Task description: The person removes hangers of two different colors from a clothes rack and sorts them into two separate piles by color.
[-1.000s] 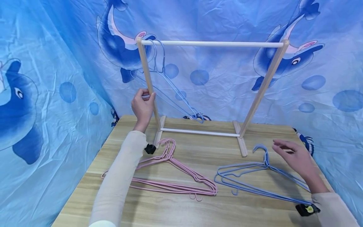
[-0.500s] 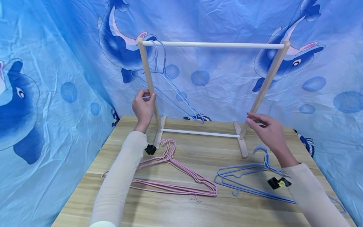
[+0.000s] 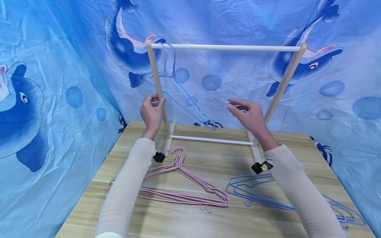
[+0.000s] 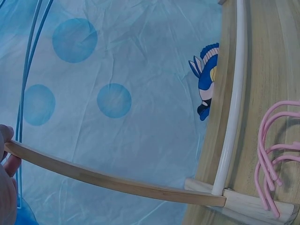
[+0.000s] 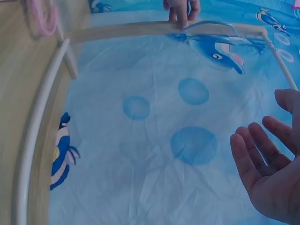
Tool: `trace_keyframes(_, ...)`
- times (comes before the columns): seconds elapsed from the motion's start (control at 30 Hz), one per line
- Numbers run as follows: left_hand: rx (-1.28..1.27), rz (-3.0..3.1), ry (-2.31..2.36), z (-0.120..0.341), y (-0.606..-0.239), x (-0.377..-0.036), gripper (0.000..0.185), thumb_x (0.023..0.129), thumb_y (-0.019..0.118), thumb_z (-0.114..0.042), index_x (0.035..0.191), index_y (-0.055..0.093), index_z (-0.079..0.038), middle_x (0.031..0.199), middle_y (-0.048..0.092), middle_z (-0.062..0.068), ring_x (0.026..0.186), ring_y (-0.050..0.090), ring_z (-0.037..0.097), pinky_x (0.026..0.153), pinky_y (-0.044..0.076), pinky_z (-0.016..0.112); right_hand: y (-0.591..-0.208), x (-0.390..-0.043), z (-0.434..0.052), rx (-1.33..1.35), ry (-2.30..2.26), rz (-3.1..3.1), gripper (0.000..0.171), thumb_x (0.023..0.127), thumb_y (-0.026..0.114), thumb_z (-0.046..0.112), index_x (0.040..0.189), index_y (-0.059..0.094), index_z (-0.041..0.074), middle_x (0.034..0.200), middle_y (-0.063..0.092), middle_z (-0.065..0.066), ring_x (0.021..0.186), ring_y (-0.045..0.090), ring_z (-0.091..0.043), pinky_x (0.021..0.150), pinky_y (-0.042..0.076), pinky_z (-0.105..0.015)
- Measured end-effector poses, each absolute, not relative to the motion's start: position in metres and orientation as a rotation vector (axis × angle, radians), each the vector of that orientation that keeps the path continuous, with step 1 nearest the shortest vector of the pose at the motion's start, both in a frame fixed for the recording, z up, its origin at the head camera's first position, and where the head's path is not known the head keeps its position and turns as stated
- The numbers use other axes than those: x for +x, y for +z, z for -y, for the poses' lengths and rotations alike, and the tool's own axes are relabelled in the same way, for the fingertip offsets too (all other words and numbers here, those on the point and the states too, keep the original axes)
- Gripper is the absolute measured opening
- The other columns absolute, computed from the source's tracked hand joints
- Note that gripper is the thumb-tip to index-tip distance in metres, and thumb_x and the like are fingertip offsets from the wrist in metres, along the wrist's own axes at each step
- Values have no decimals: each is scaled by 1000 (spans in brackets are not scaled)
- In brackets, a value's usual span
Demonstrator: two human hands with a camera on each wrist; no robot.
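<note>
My left hand [image 3: 152, 112] grips the left wooden post [image 3: 156, 76] of a small clothes rack between thumb and fingers, partway up. Two blue hangers [image 3: 184, 94] hang from the left end of the rack's white top rail [image 3: 226, 47], beside that post. In the head view my right hand [image 3: 248, 115] is in the air before the rack, left of the right post [image 3: 285, 81], with fingers loosely bent. The right wrist view shows that hand [image 5: 269, 168] holding nothing, its thumb apart from the fingers.
Pink hangers [image 3: 190, 178] lie stacked on the wooden table [image 3: 190, 224], partly behind my left sleeve. Blue hangers [image 3: 253, 191] lie at the right, partly under my right forearm. The rack's lower white rail [image 3: 211, 140] runs near the table's back edge, before a blue dolphin-print curtain [image 3: 226, 19].
My right hand has moved up and left, from above the blue hangers on the table, past the right post, toward the middle of the rack. The left hand stays on the left post.
</note>
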State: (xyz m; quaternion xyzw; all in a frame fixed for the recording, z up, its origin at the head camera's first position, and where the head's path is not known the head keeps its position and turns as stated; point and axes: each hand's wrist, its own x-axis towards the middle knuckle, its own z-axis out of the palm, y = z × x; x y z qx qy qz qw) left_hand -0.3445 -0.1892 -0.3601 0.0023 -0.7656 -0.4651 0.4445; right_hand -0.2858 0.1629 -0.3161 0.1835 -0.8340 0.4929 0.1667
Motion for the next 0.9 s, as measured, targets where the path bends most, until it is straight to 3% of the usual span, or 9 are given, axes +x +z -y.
trace_keyframes(0.33, -5, 1885, -1153, 189, -359, -344, 25, 92, 79, -24, 101, 73, -2, 101, 77, 13, 85, 76, 27, 81, 62, 40, -303, -303, -122, 631, 1559, 2360, 41, 97, 70, 41, 130, 72, 17, 124, 72, -6, 95, 71, -16, 81, 60, -28)
trace_keyframes(0.9, 0, 1893, -1154, 190, -360, -343, 25, 92, 78, -24, 102, 73, -2, 102, 77, 13, 86, 76, 26, 81, 62, 39, -292, -316, -72, 731, 1642, 2429, 35, 99, 68, 36, 126, 74, 14, 112, 75, -9, 90, 72, -24, 83, 62, -39)
